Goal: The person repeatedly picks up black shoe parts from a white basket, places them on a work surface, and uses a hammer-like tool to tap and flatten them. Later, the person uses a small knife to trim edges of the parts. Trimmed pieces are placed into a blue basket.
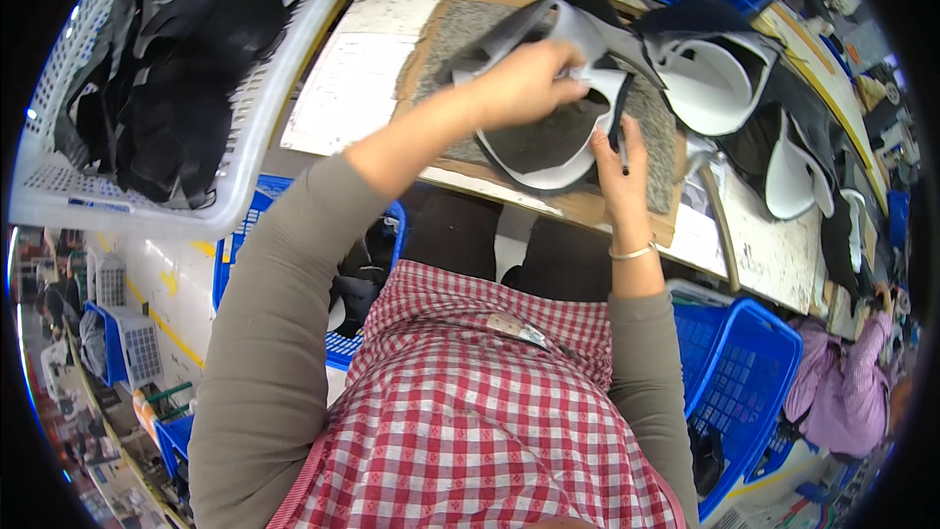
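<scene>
Workpiece [553,142], curled black and white, over grey mat [460,31]

Location: workpiece sits in front of the wearer, over the rough grey mat on the work surface [769,255]. Its pale edge bends round into a loop, dark inside, with the opening turned up toward the wearer. Long axis of that opening — allowing for fisheye bend — appears to run from lower left to upper right, roughly along the line of the left forearm.

Left hand [534,83]: reaches across from the left to the upper rim. Thumb and fingers drawn close together there; motion blur, so I cannot tell whether this grip is fully closed on the edge.

Right hand [625,162]: comes up from below at the right rim. Thumb against the pale edge on the inner side, fingers outside it; grip narrow, rim pinched between. A slim dark tool [625,159] lies along the same fingers; its type is not clear.

Key relation: most of the loop lies left of the right grip and below the left grip. Both contacts fall toward the upper right part of the rim, near each other but apart. Right hand is nearer the lower curve, though neither touches it; judged the less supported part.

Surroundings: two more white-lined pieces [720,103] to the right — well clear of the left hand; white basket [220,220] of black pieces [176,108] at far left.
</scene>
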The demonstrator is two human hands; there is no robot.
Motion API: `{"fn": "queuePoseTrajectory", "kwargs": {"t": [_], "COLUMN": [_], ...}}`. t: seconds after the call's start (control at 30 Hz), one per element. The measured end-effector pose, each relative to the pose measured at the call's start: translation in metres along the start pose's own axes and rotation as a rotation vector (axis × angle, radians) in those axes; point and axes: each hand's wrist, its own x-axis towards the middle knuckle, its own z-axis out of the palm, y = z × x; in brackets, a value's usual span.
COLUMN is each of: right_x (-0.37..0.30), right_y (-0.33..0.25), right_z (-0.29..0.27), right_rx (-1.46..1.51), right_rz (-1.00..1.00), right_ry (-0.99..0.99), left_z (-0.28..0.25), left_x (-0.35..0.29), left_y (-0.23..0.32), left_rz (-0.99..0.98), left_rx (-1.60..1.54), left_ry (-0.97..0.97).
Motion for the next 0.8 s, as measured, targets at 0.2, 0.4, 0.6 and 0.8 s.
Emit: {"fn": "queuePoseTrajectory", "kwargs": {"t": [0.2, 0.4, 0.6, 0.8], "right_x": [-0.006, -0.011, -0.006, -0.006], "right_y": [-0.006, -0.030, -0.006, -0.002], "right_z": [-0.043, -0.032, 0.003, 0.012], "right_rx": [-0.024, 0.244, 0.113, -0.087], "right_rz": [-0.154, 0.083, 0.055, -0.077], "right_ry": [0.155, -0.123, -0.024, 0.034], "left_z": [0.056, 0.057, 0.062, 0.064], "left_x": [-0.083, -0.037, -0.017, -0.021], "left_y": [-0.027, -0.070, -0.082, -0.082], "left_rz": [0.192, 0.138, 0.137, 0.167], "left_rx": [0.345, 0.308, 0.362, 0.348], "left_ry": [0.044, 0.119, 0.247, 0.297]}}
